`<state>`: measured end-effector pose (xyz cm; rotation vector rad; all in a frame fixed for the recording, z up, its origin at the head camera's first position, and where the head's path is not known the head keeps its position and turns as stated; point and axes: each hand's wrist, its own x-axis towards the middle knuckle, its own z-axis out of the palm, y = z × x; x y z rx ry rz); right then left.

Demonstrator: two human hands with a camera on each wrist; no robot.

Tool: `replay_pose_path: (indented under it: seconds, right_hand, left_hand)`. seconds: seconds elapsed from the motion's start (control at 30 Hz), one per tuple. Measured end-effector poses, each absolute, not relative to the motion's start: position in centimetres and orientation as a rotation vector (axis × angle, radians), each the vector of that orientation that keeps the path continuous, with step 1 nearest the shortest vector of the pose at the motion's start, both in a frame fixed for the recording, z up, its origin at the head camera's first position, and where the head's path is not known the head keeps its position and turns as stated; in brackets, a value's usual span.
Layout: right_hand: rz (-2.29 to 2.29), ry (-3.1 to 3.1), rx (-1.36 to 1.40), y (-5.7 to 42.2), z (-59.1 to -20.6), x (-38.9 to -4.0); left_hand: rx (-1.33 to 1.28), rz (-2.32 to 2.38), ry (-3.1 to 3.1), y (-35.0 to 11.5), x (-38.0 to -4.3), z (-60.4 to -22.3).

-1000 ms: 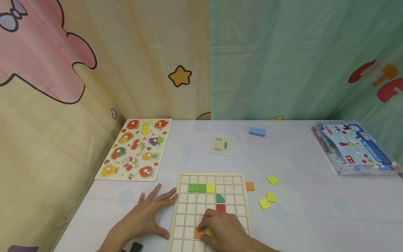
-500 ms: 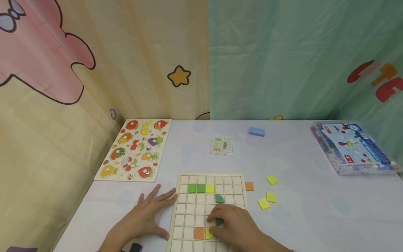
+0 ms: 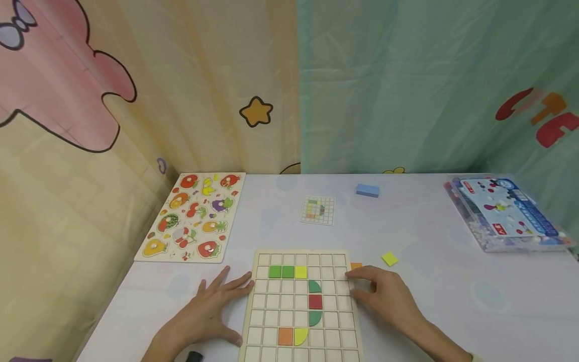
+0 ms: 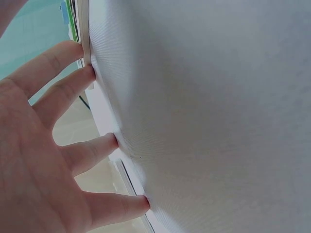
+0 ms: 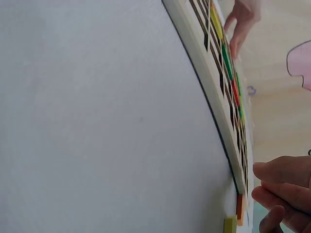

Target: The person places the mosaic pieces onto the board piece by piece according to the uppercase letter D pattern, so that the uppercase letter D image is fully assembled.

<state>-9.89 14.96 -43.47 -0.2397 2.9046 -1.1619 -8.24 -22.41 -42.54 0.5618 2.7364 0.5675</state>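
Note:
A wooden grid board (image 3: 267,301) lies in front of me in the head view. Seated in its cells are two green squares (image 3: 288,271), a yellow square (image 3: 300,272), two dark green quarter circles (image 3: 315,318), a red square (image 3: 315,301), an orange square (image 3: 285,336) and a yellow quarter circle (image 3: 300,336). With fingers spread, my left hand (image 3: 205,311) rests at the board's left edge. My right hand (image 3: 386,296) hovers at the right edge, thumb and index finger apart, nothing visible between them. Beside it lie an orange tile (image 5: 240,209) and a yellow tile (image 5: 230,224).
Beyond the board sits a small pattern card (image 3: 318,210), with a blue block (image 3: 368,190) to its right. A fruit peg puzzle (image 3: 190,216) occupies the back left. At far right is a clear plastic box (image 3: 508,213). Another yellow tile (image 3: 389,259) lies right of the board.
My right hand has moved from the board's lower middle out to its right edge, uncovering the red square and lower quarter circles. It now hides two loose yellow tiles. The left hand stays put.

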Motion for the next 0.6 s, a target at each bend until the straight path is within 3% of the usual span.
replay_pose_path:
  seconds: [0.6]
  right_hand:
    - [-1.033,2.986,-0.254,17.1,-44.6,-12.8]
  left_hand:
    - [0.558,0.56,2.738,-22.4,-8.2,-42.6]
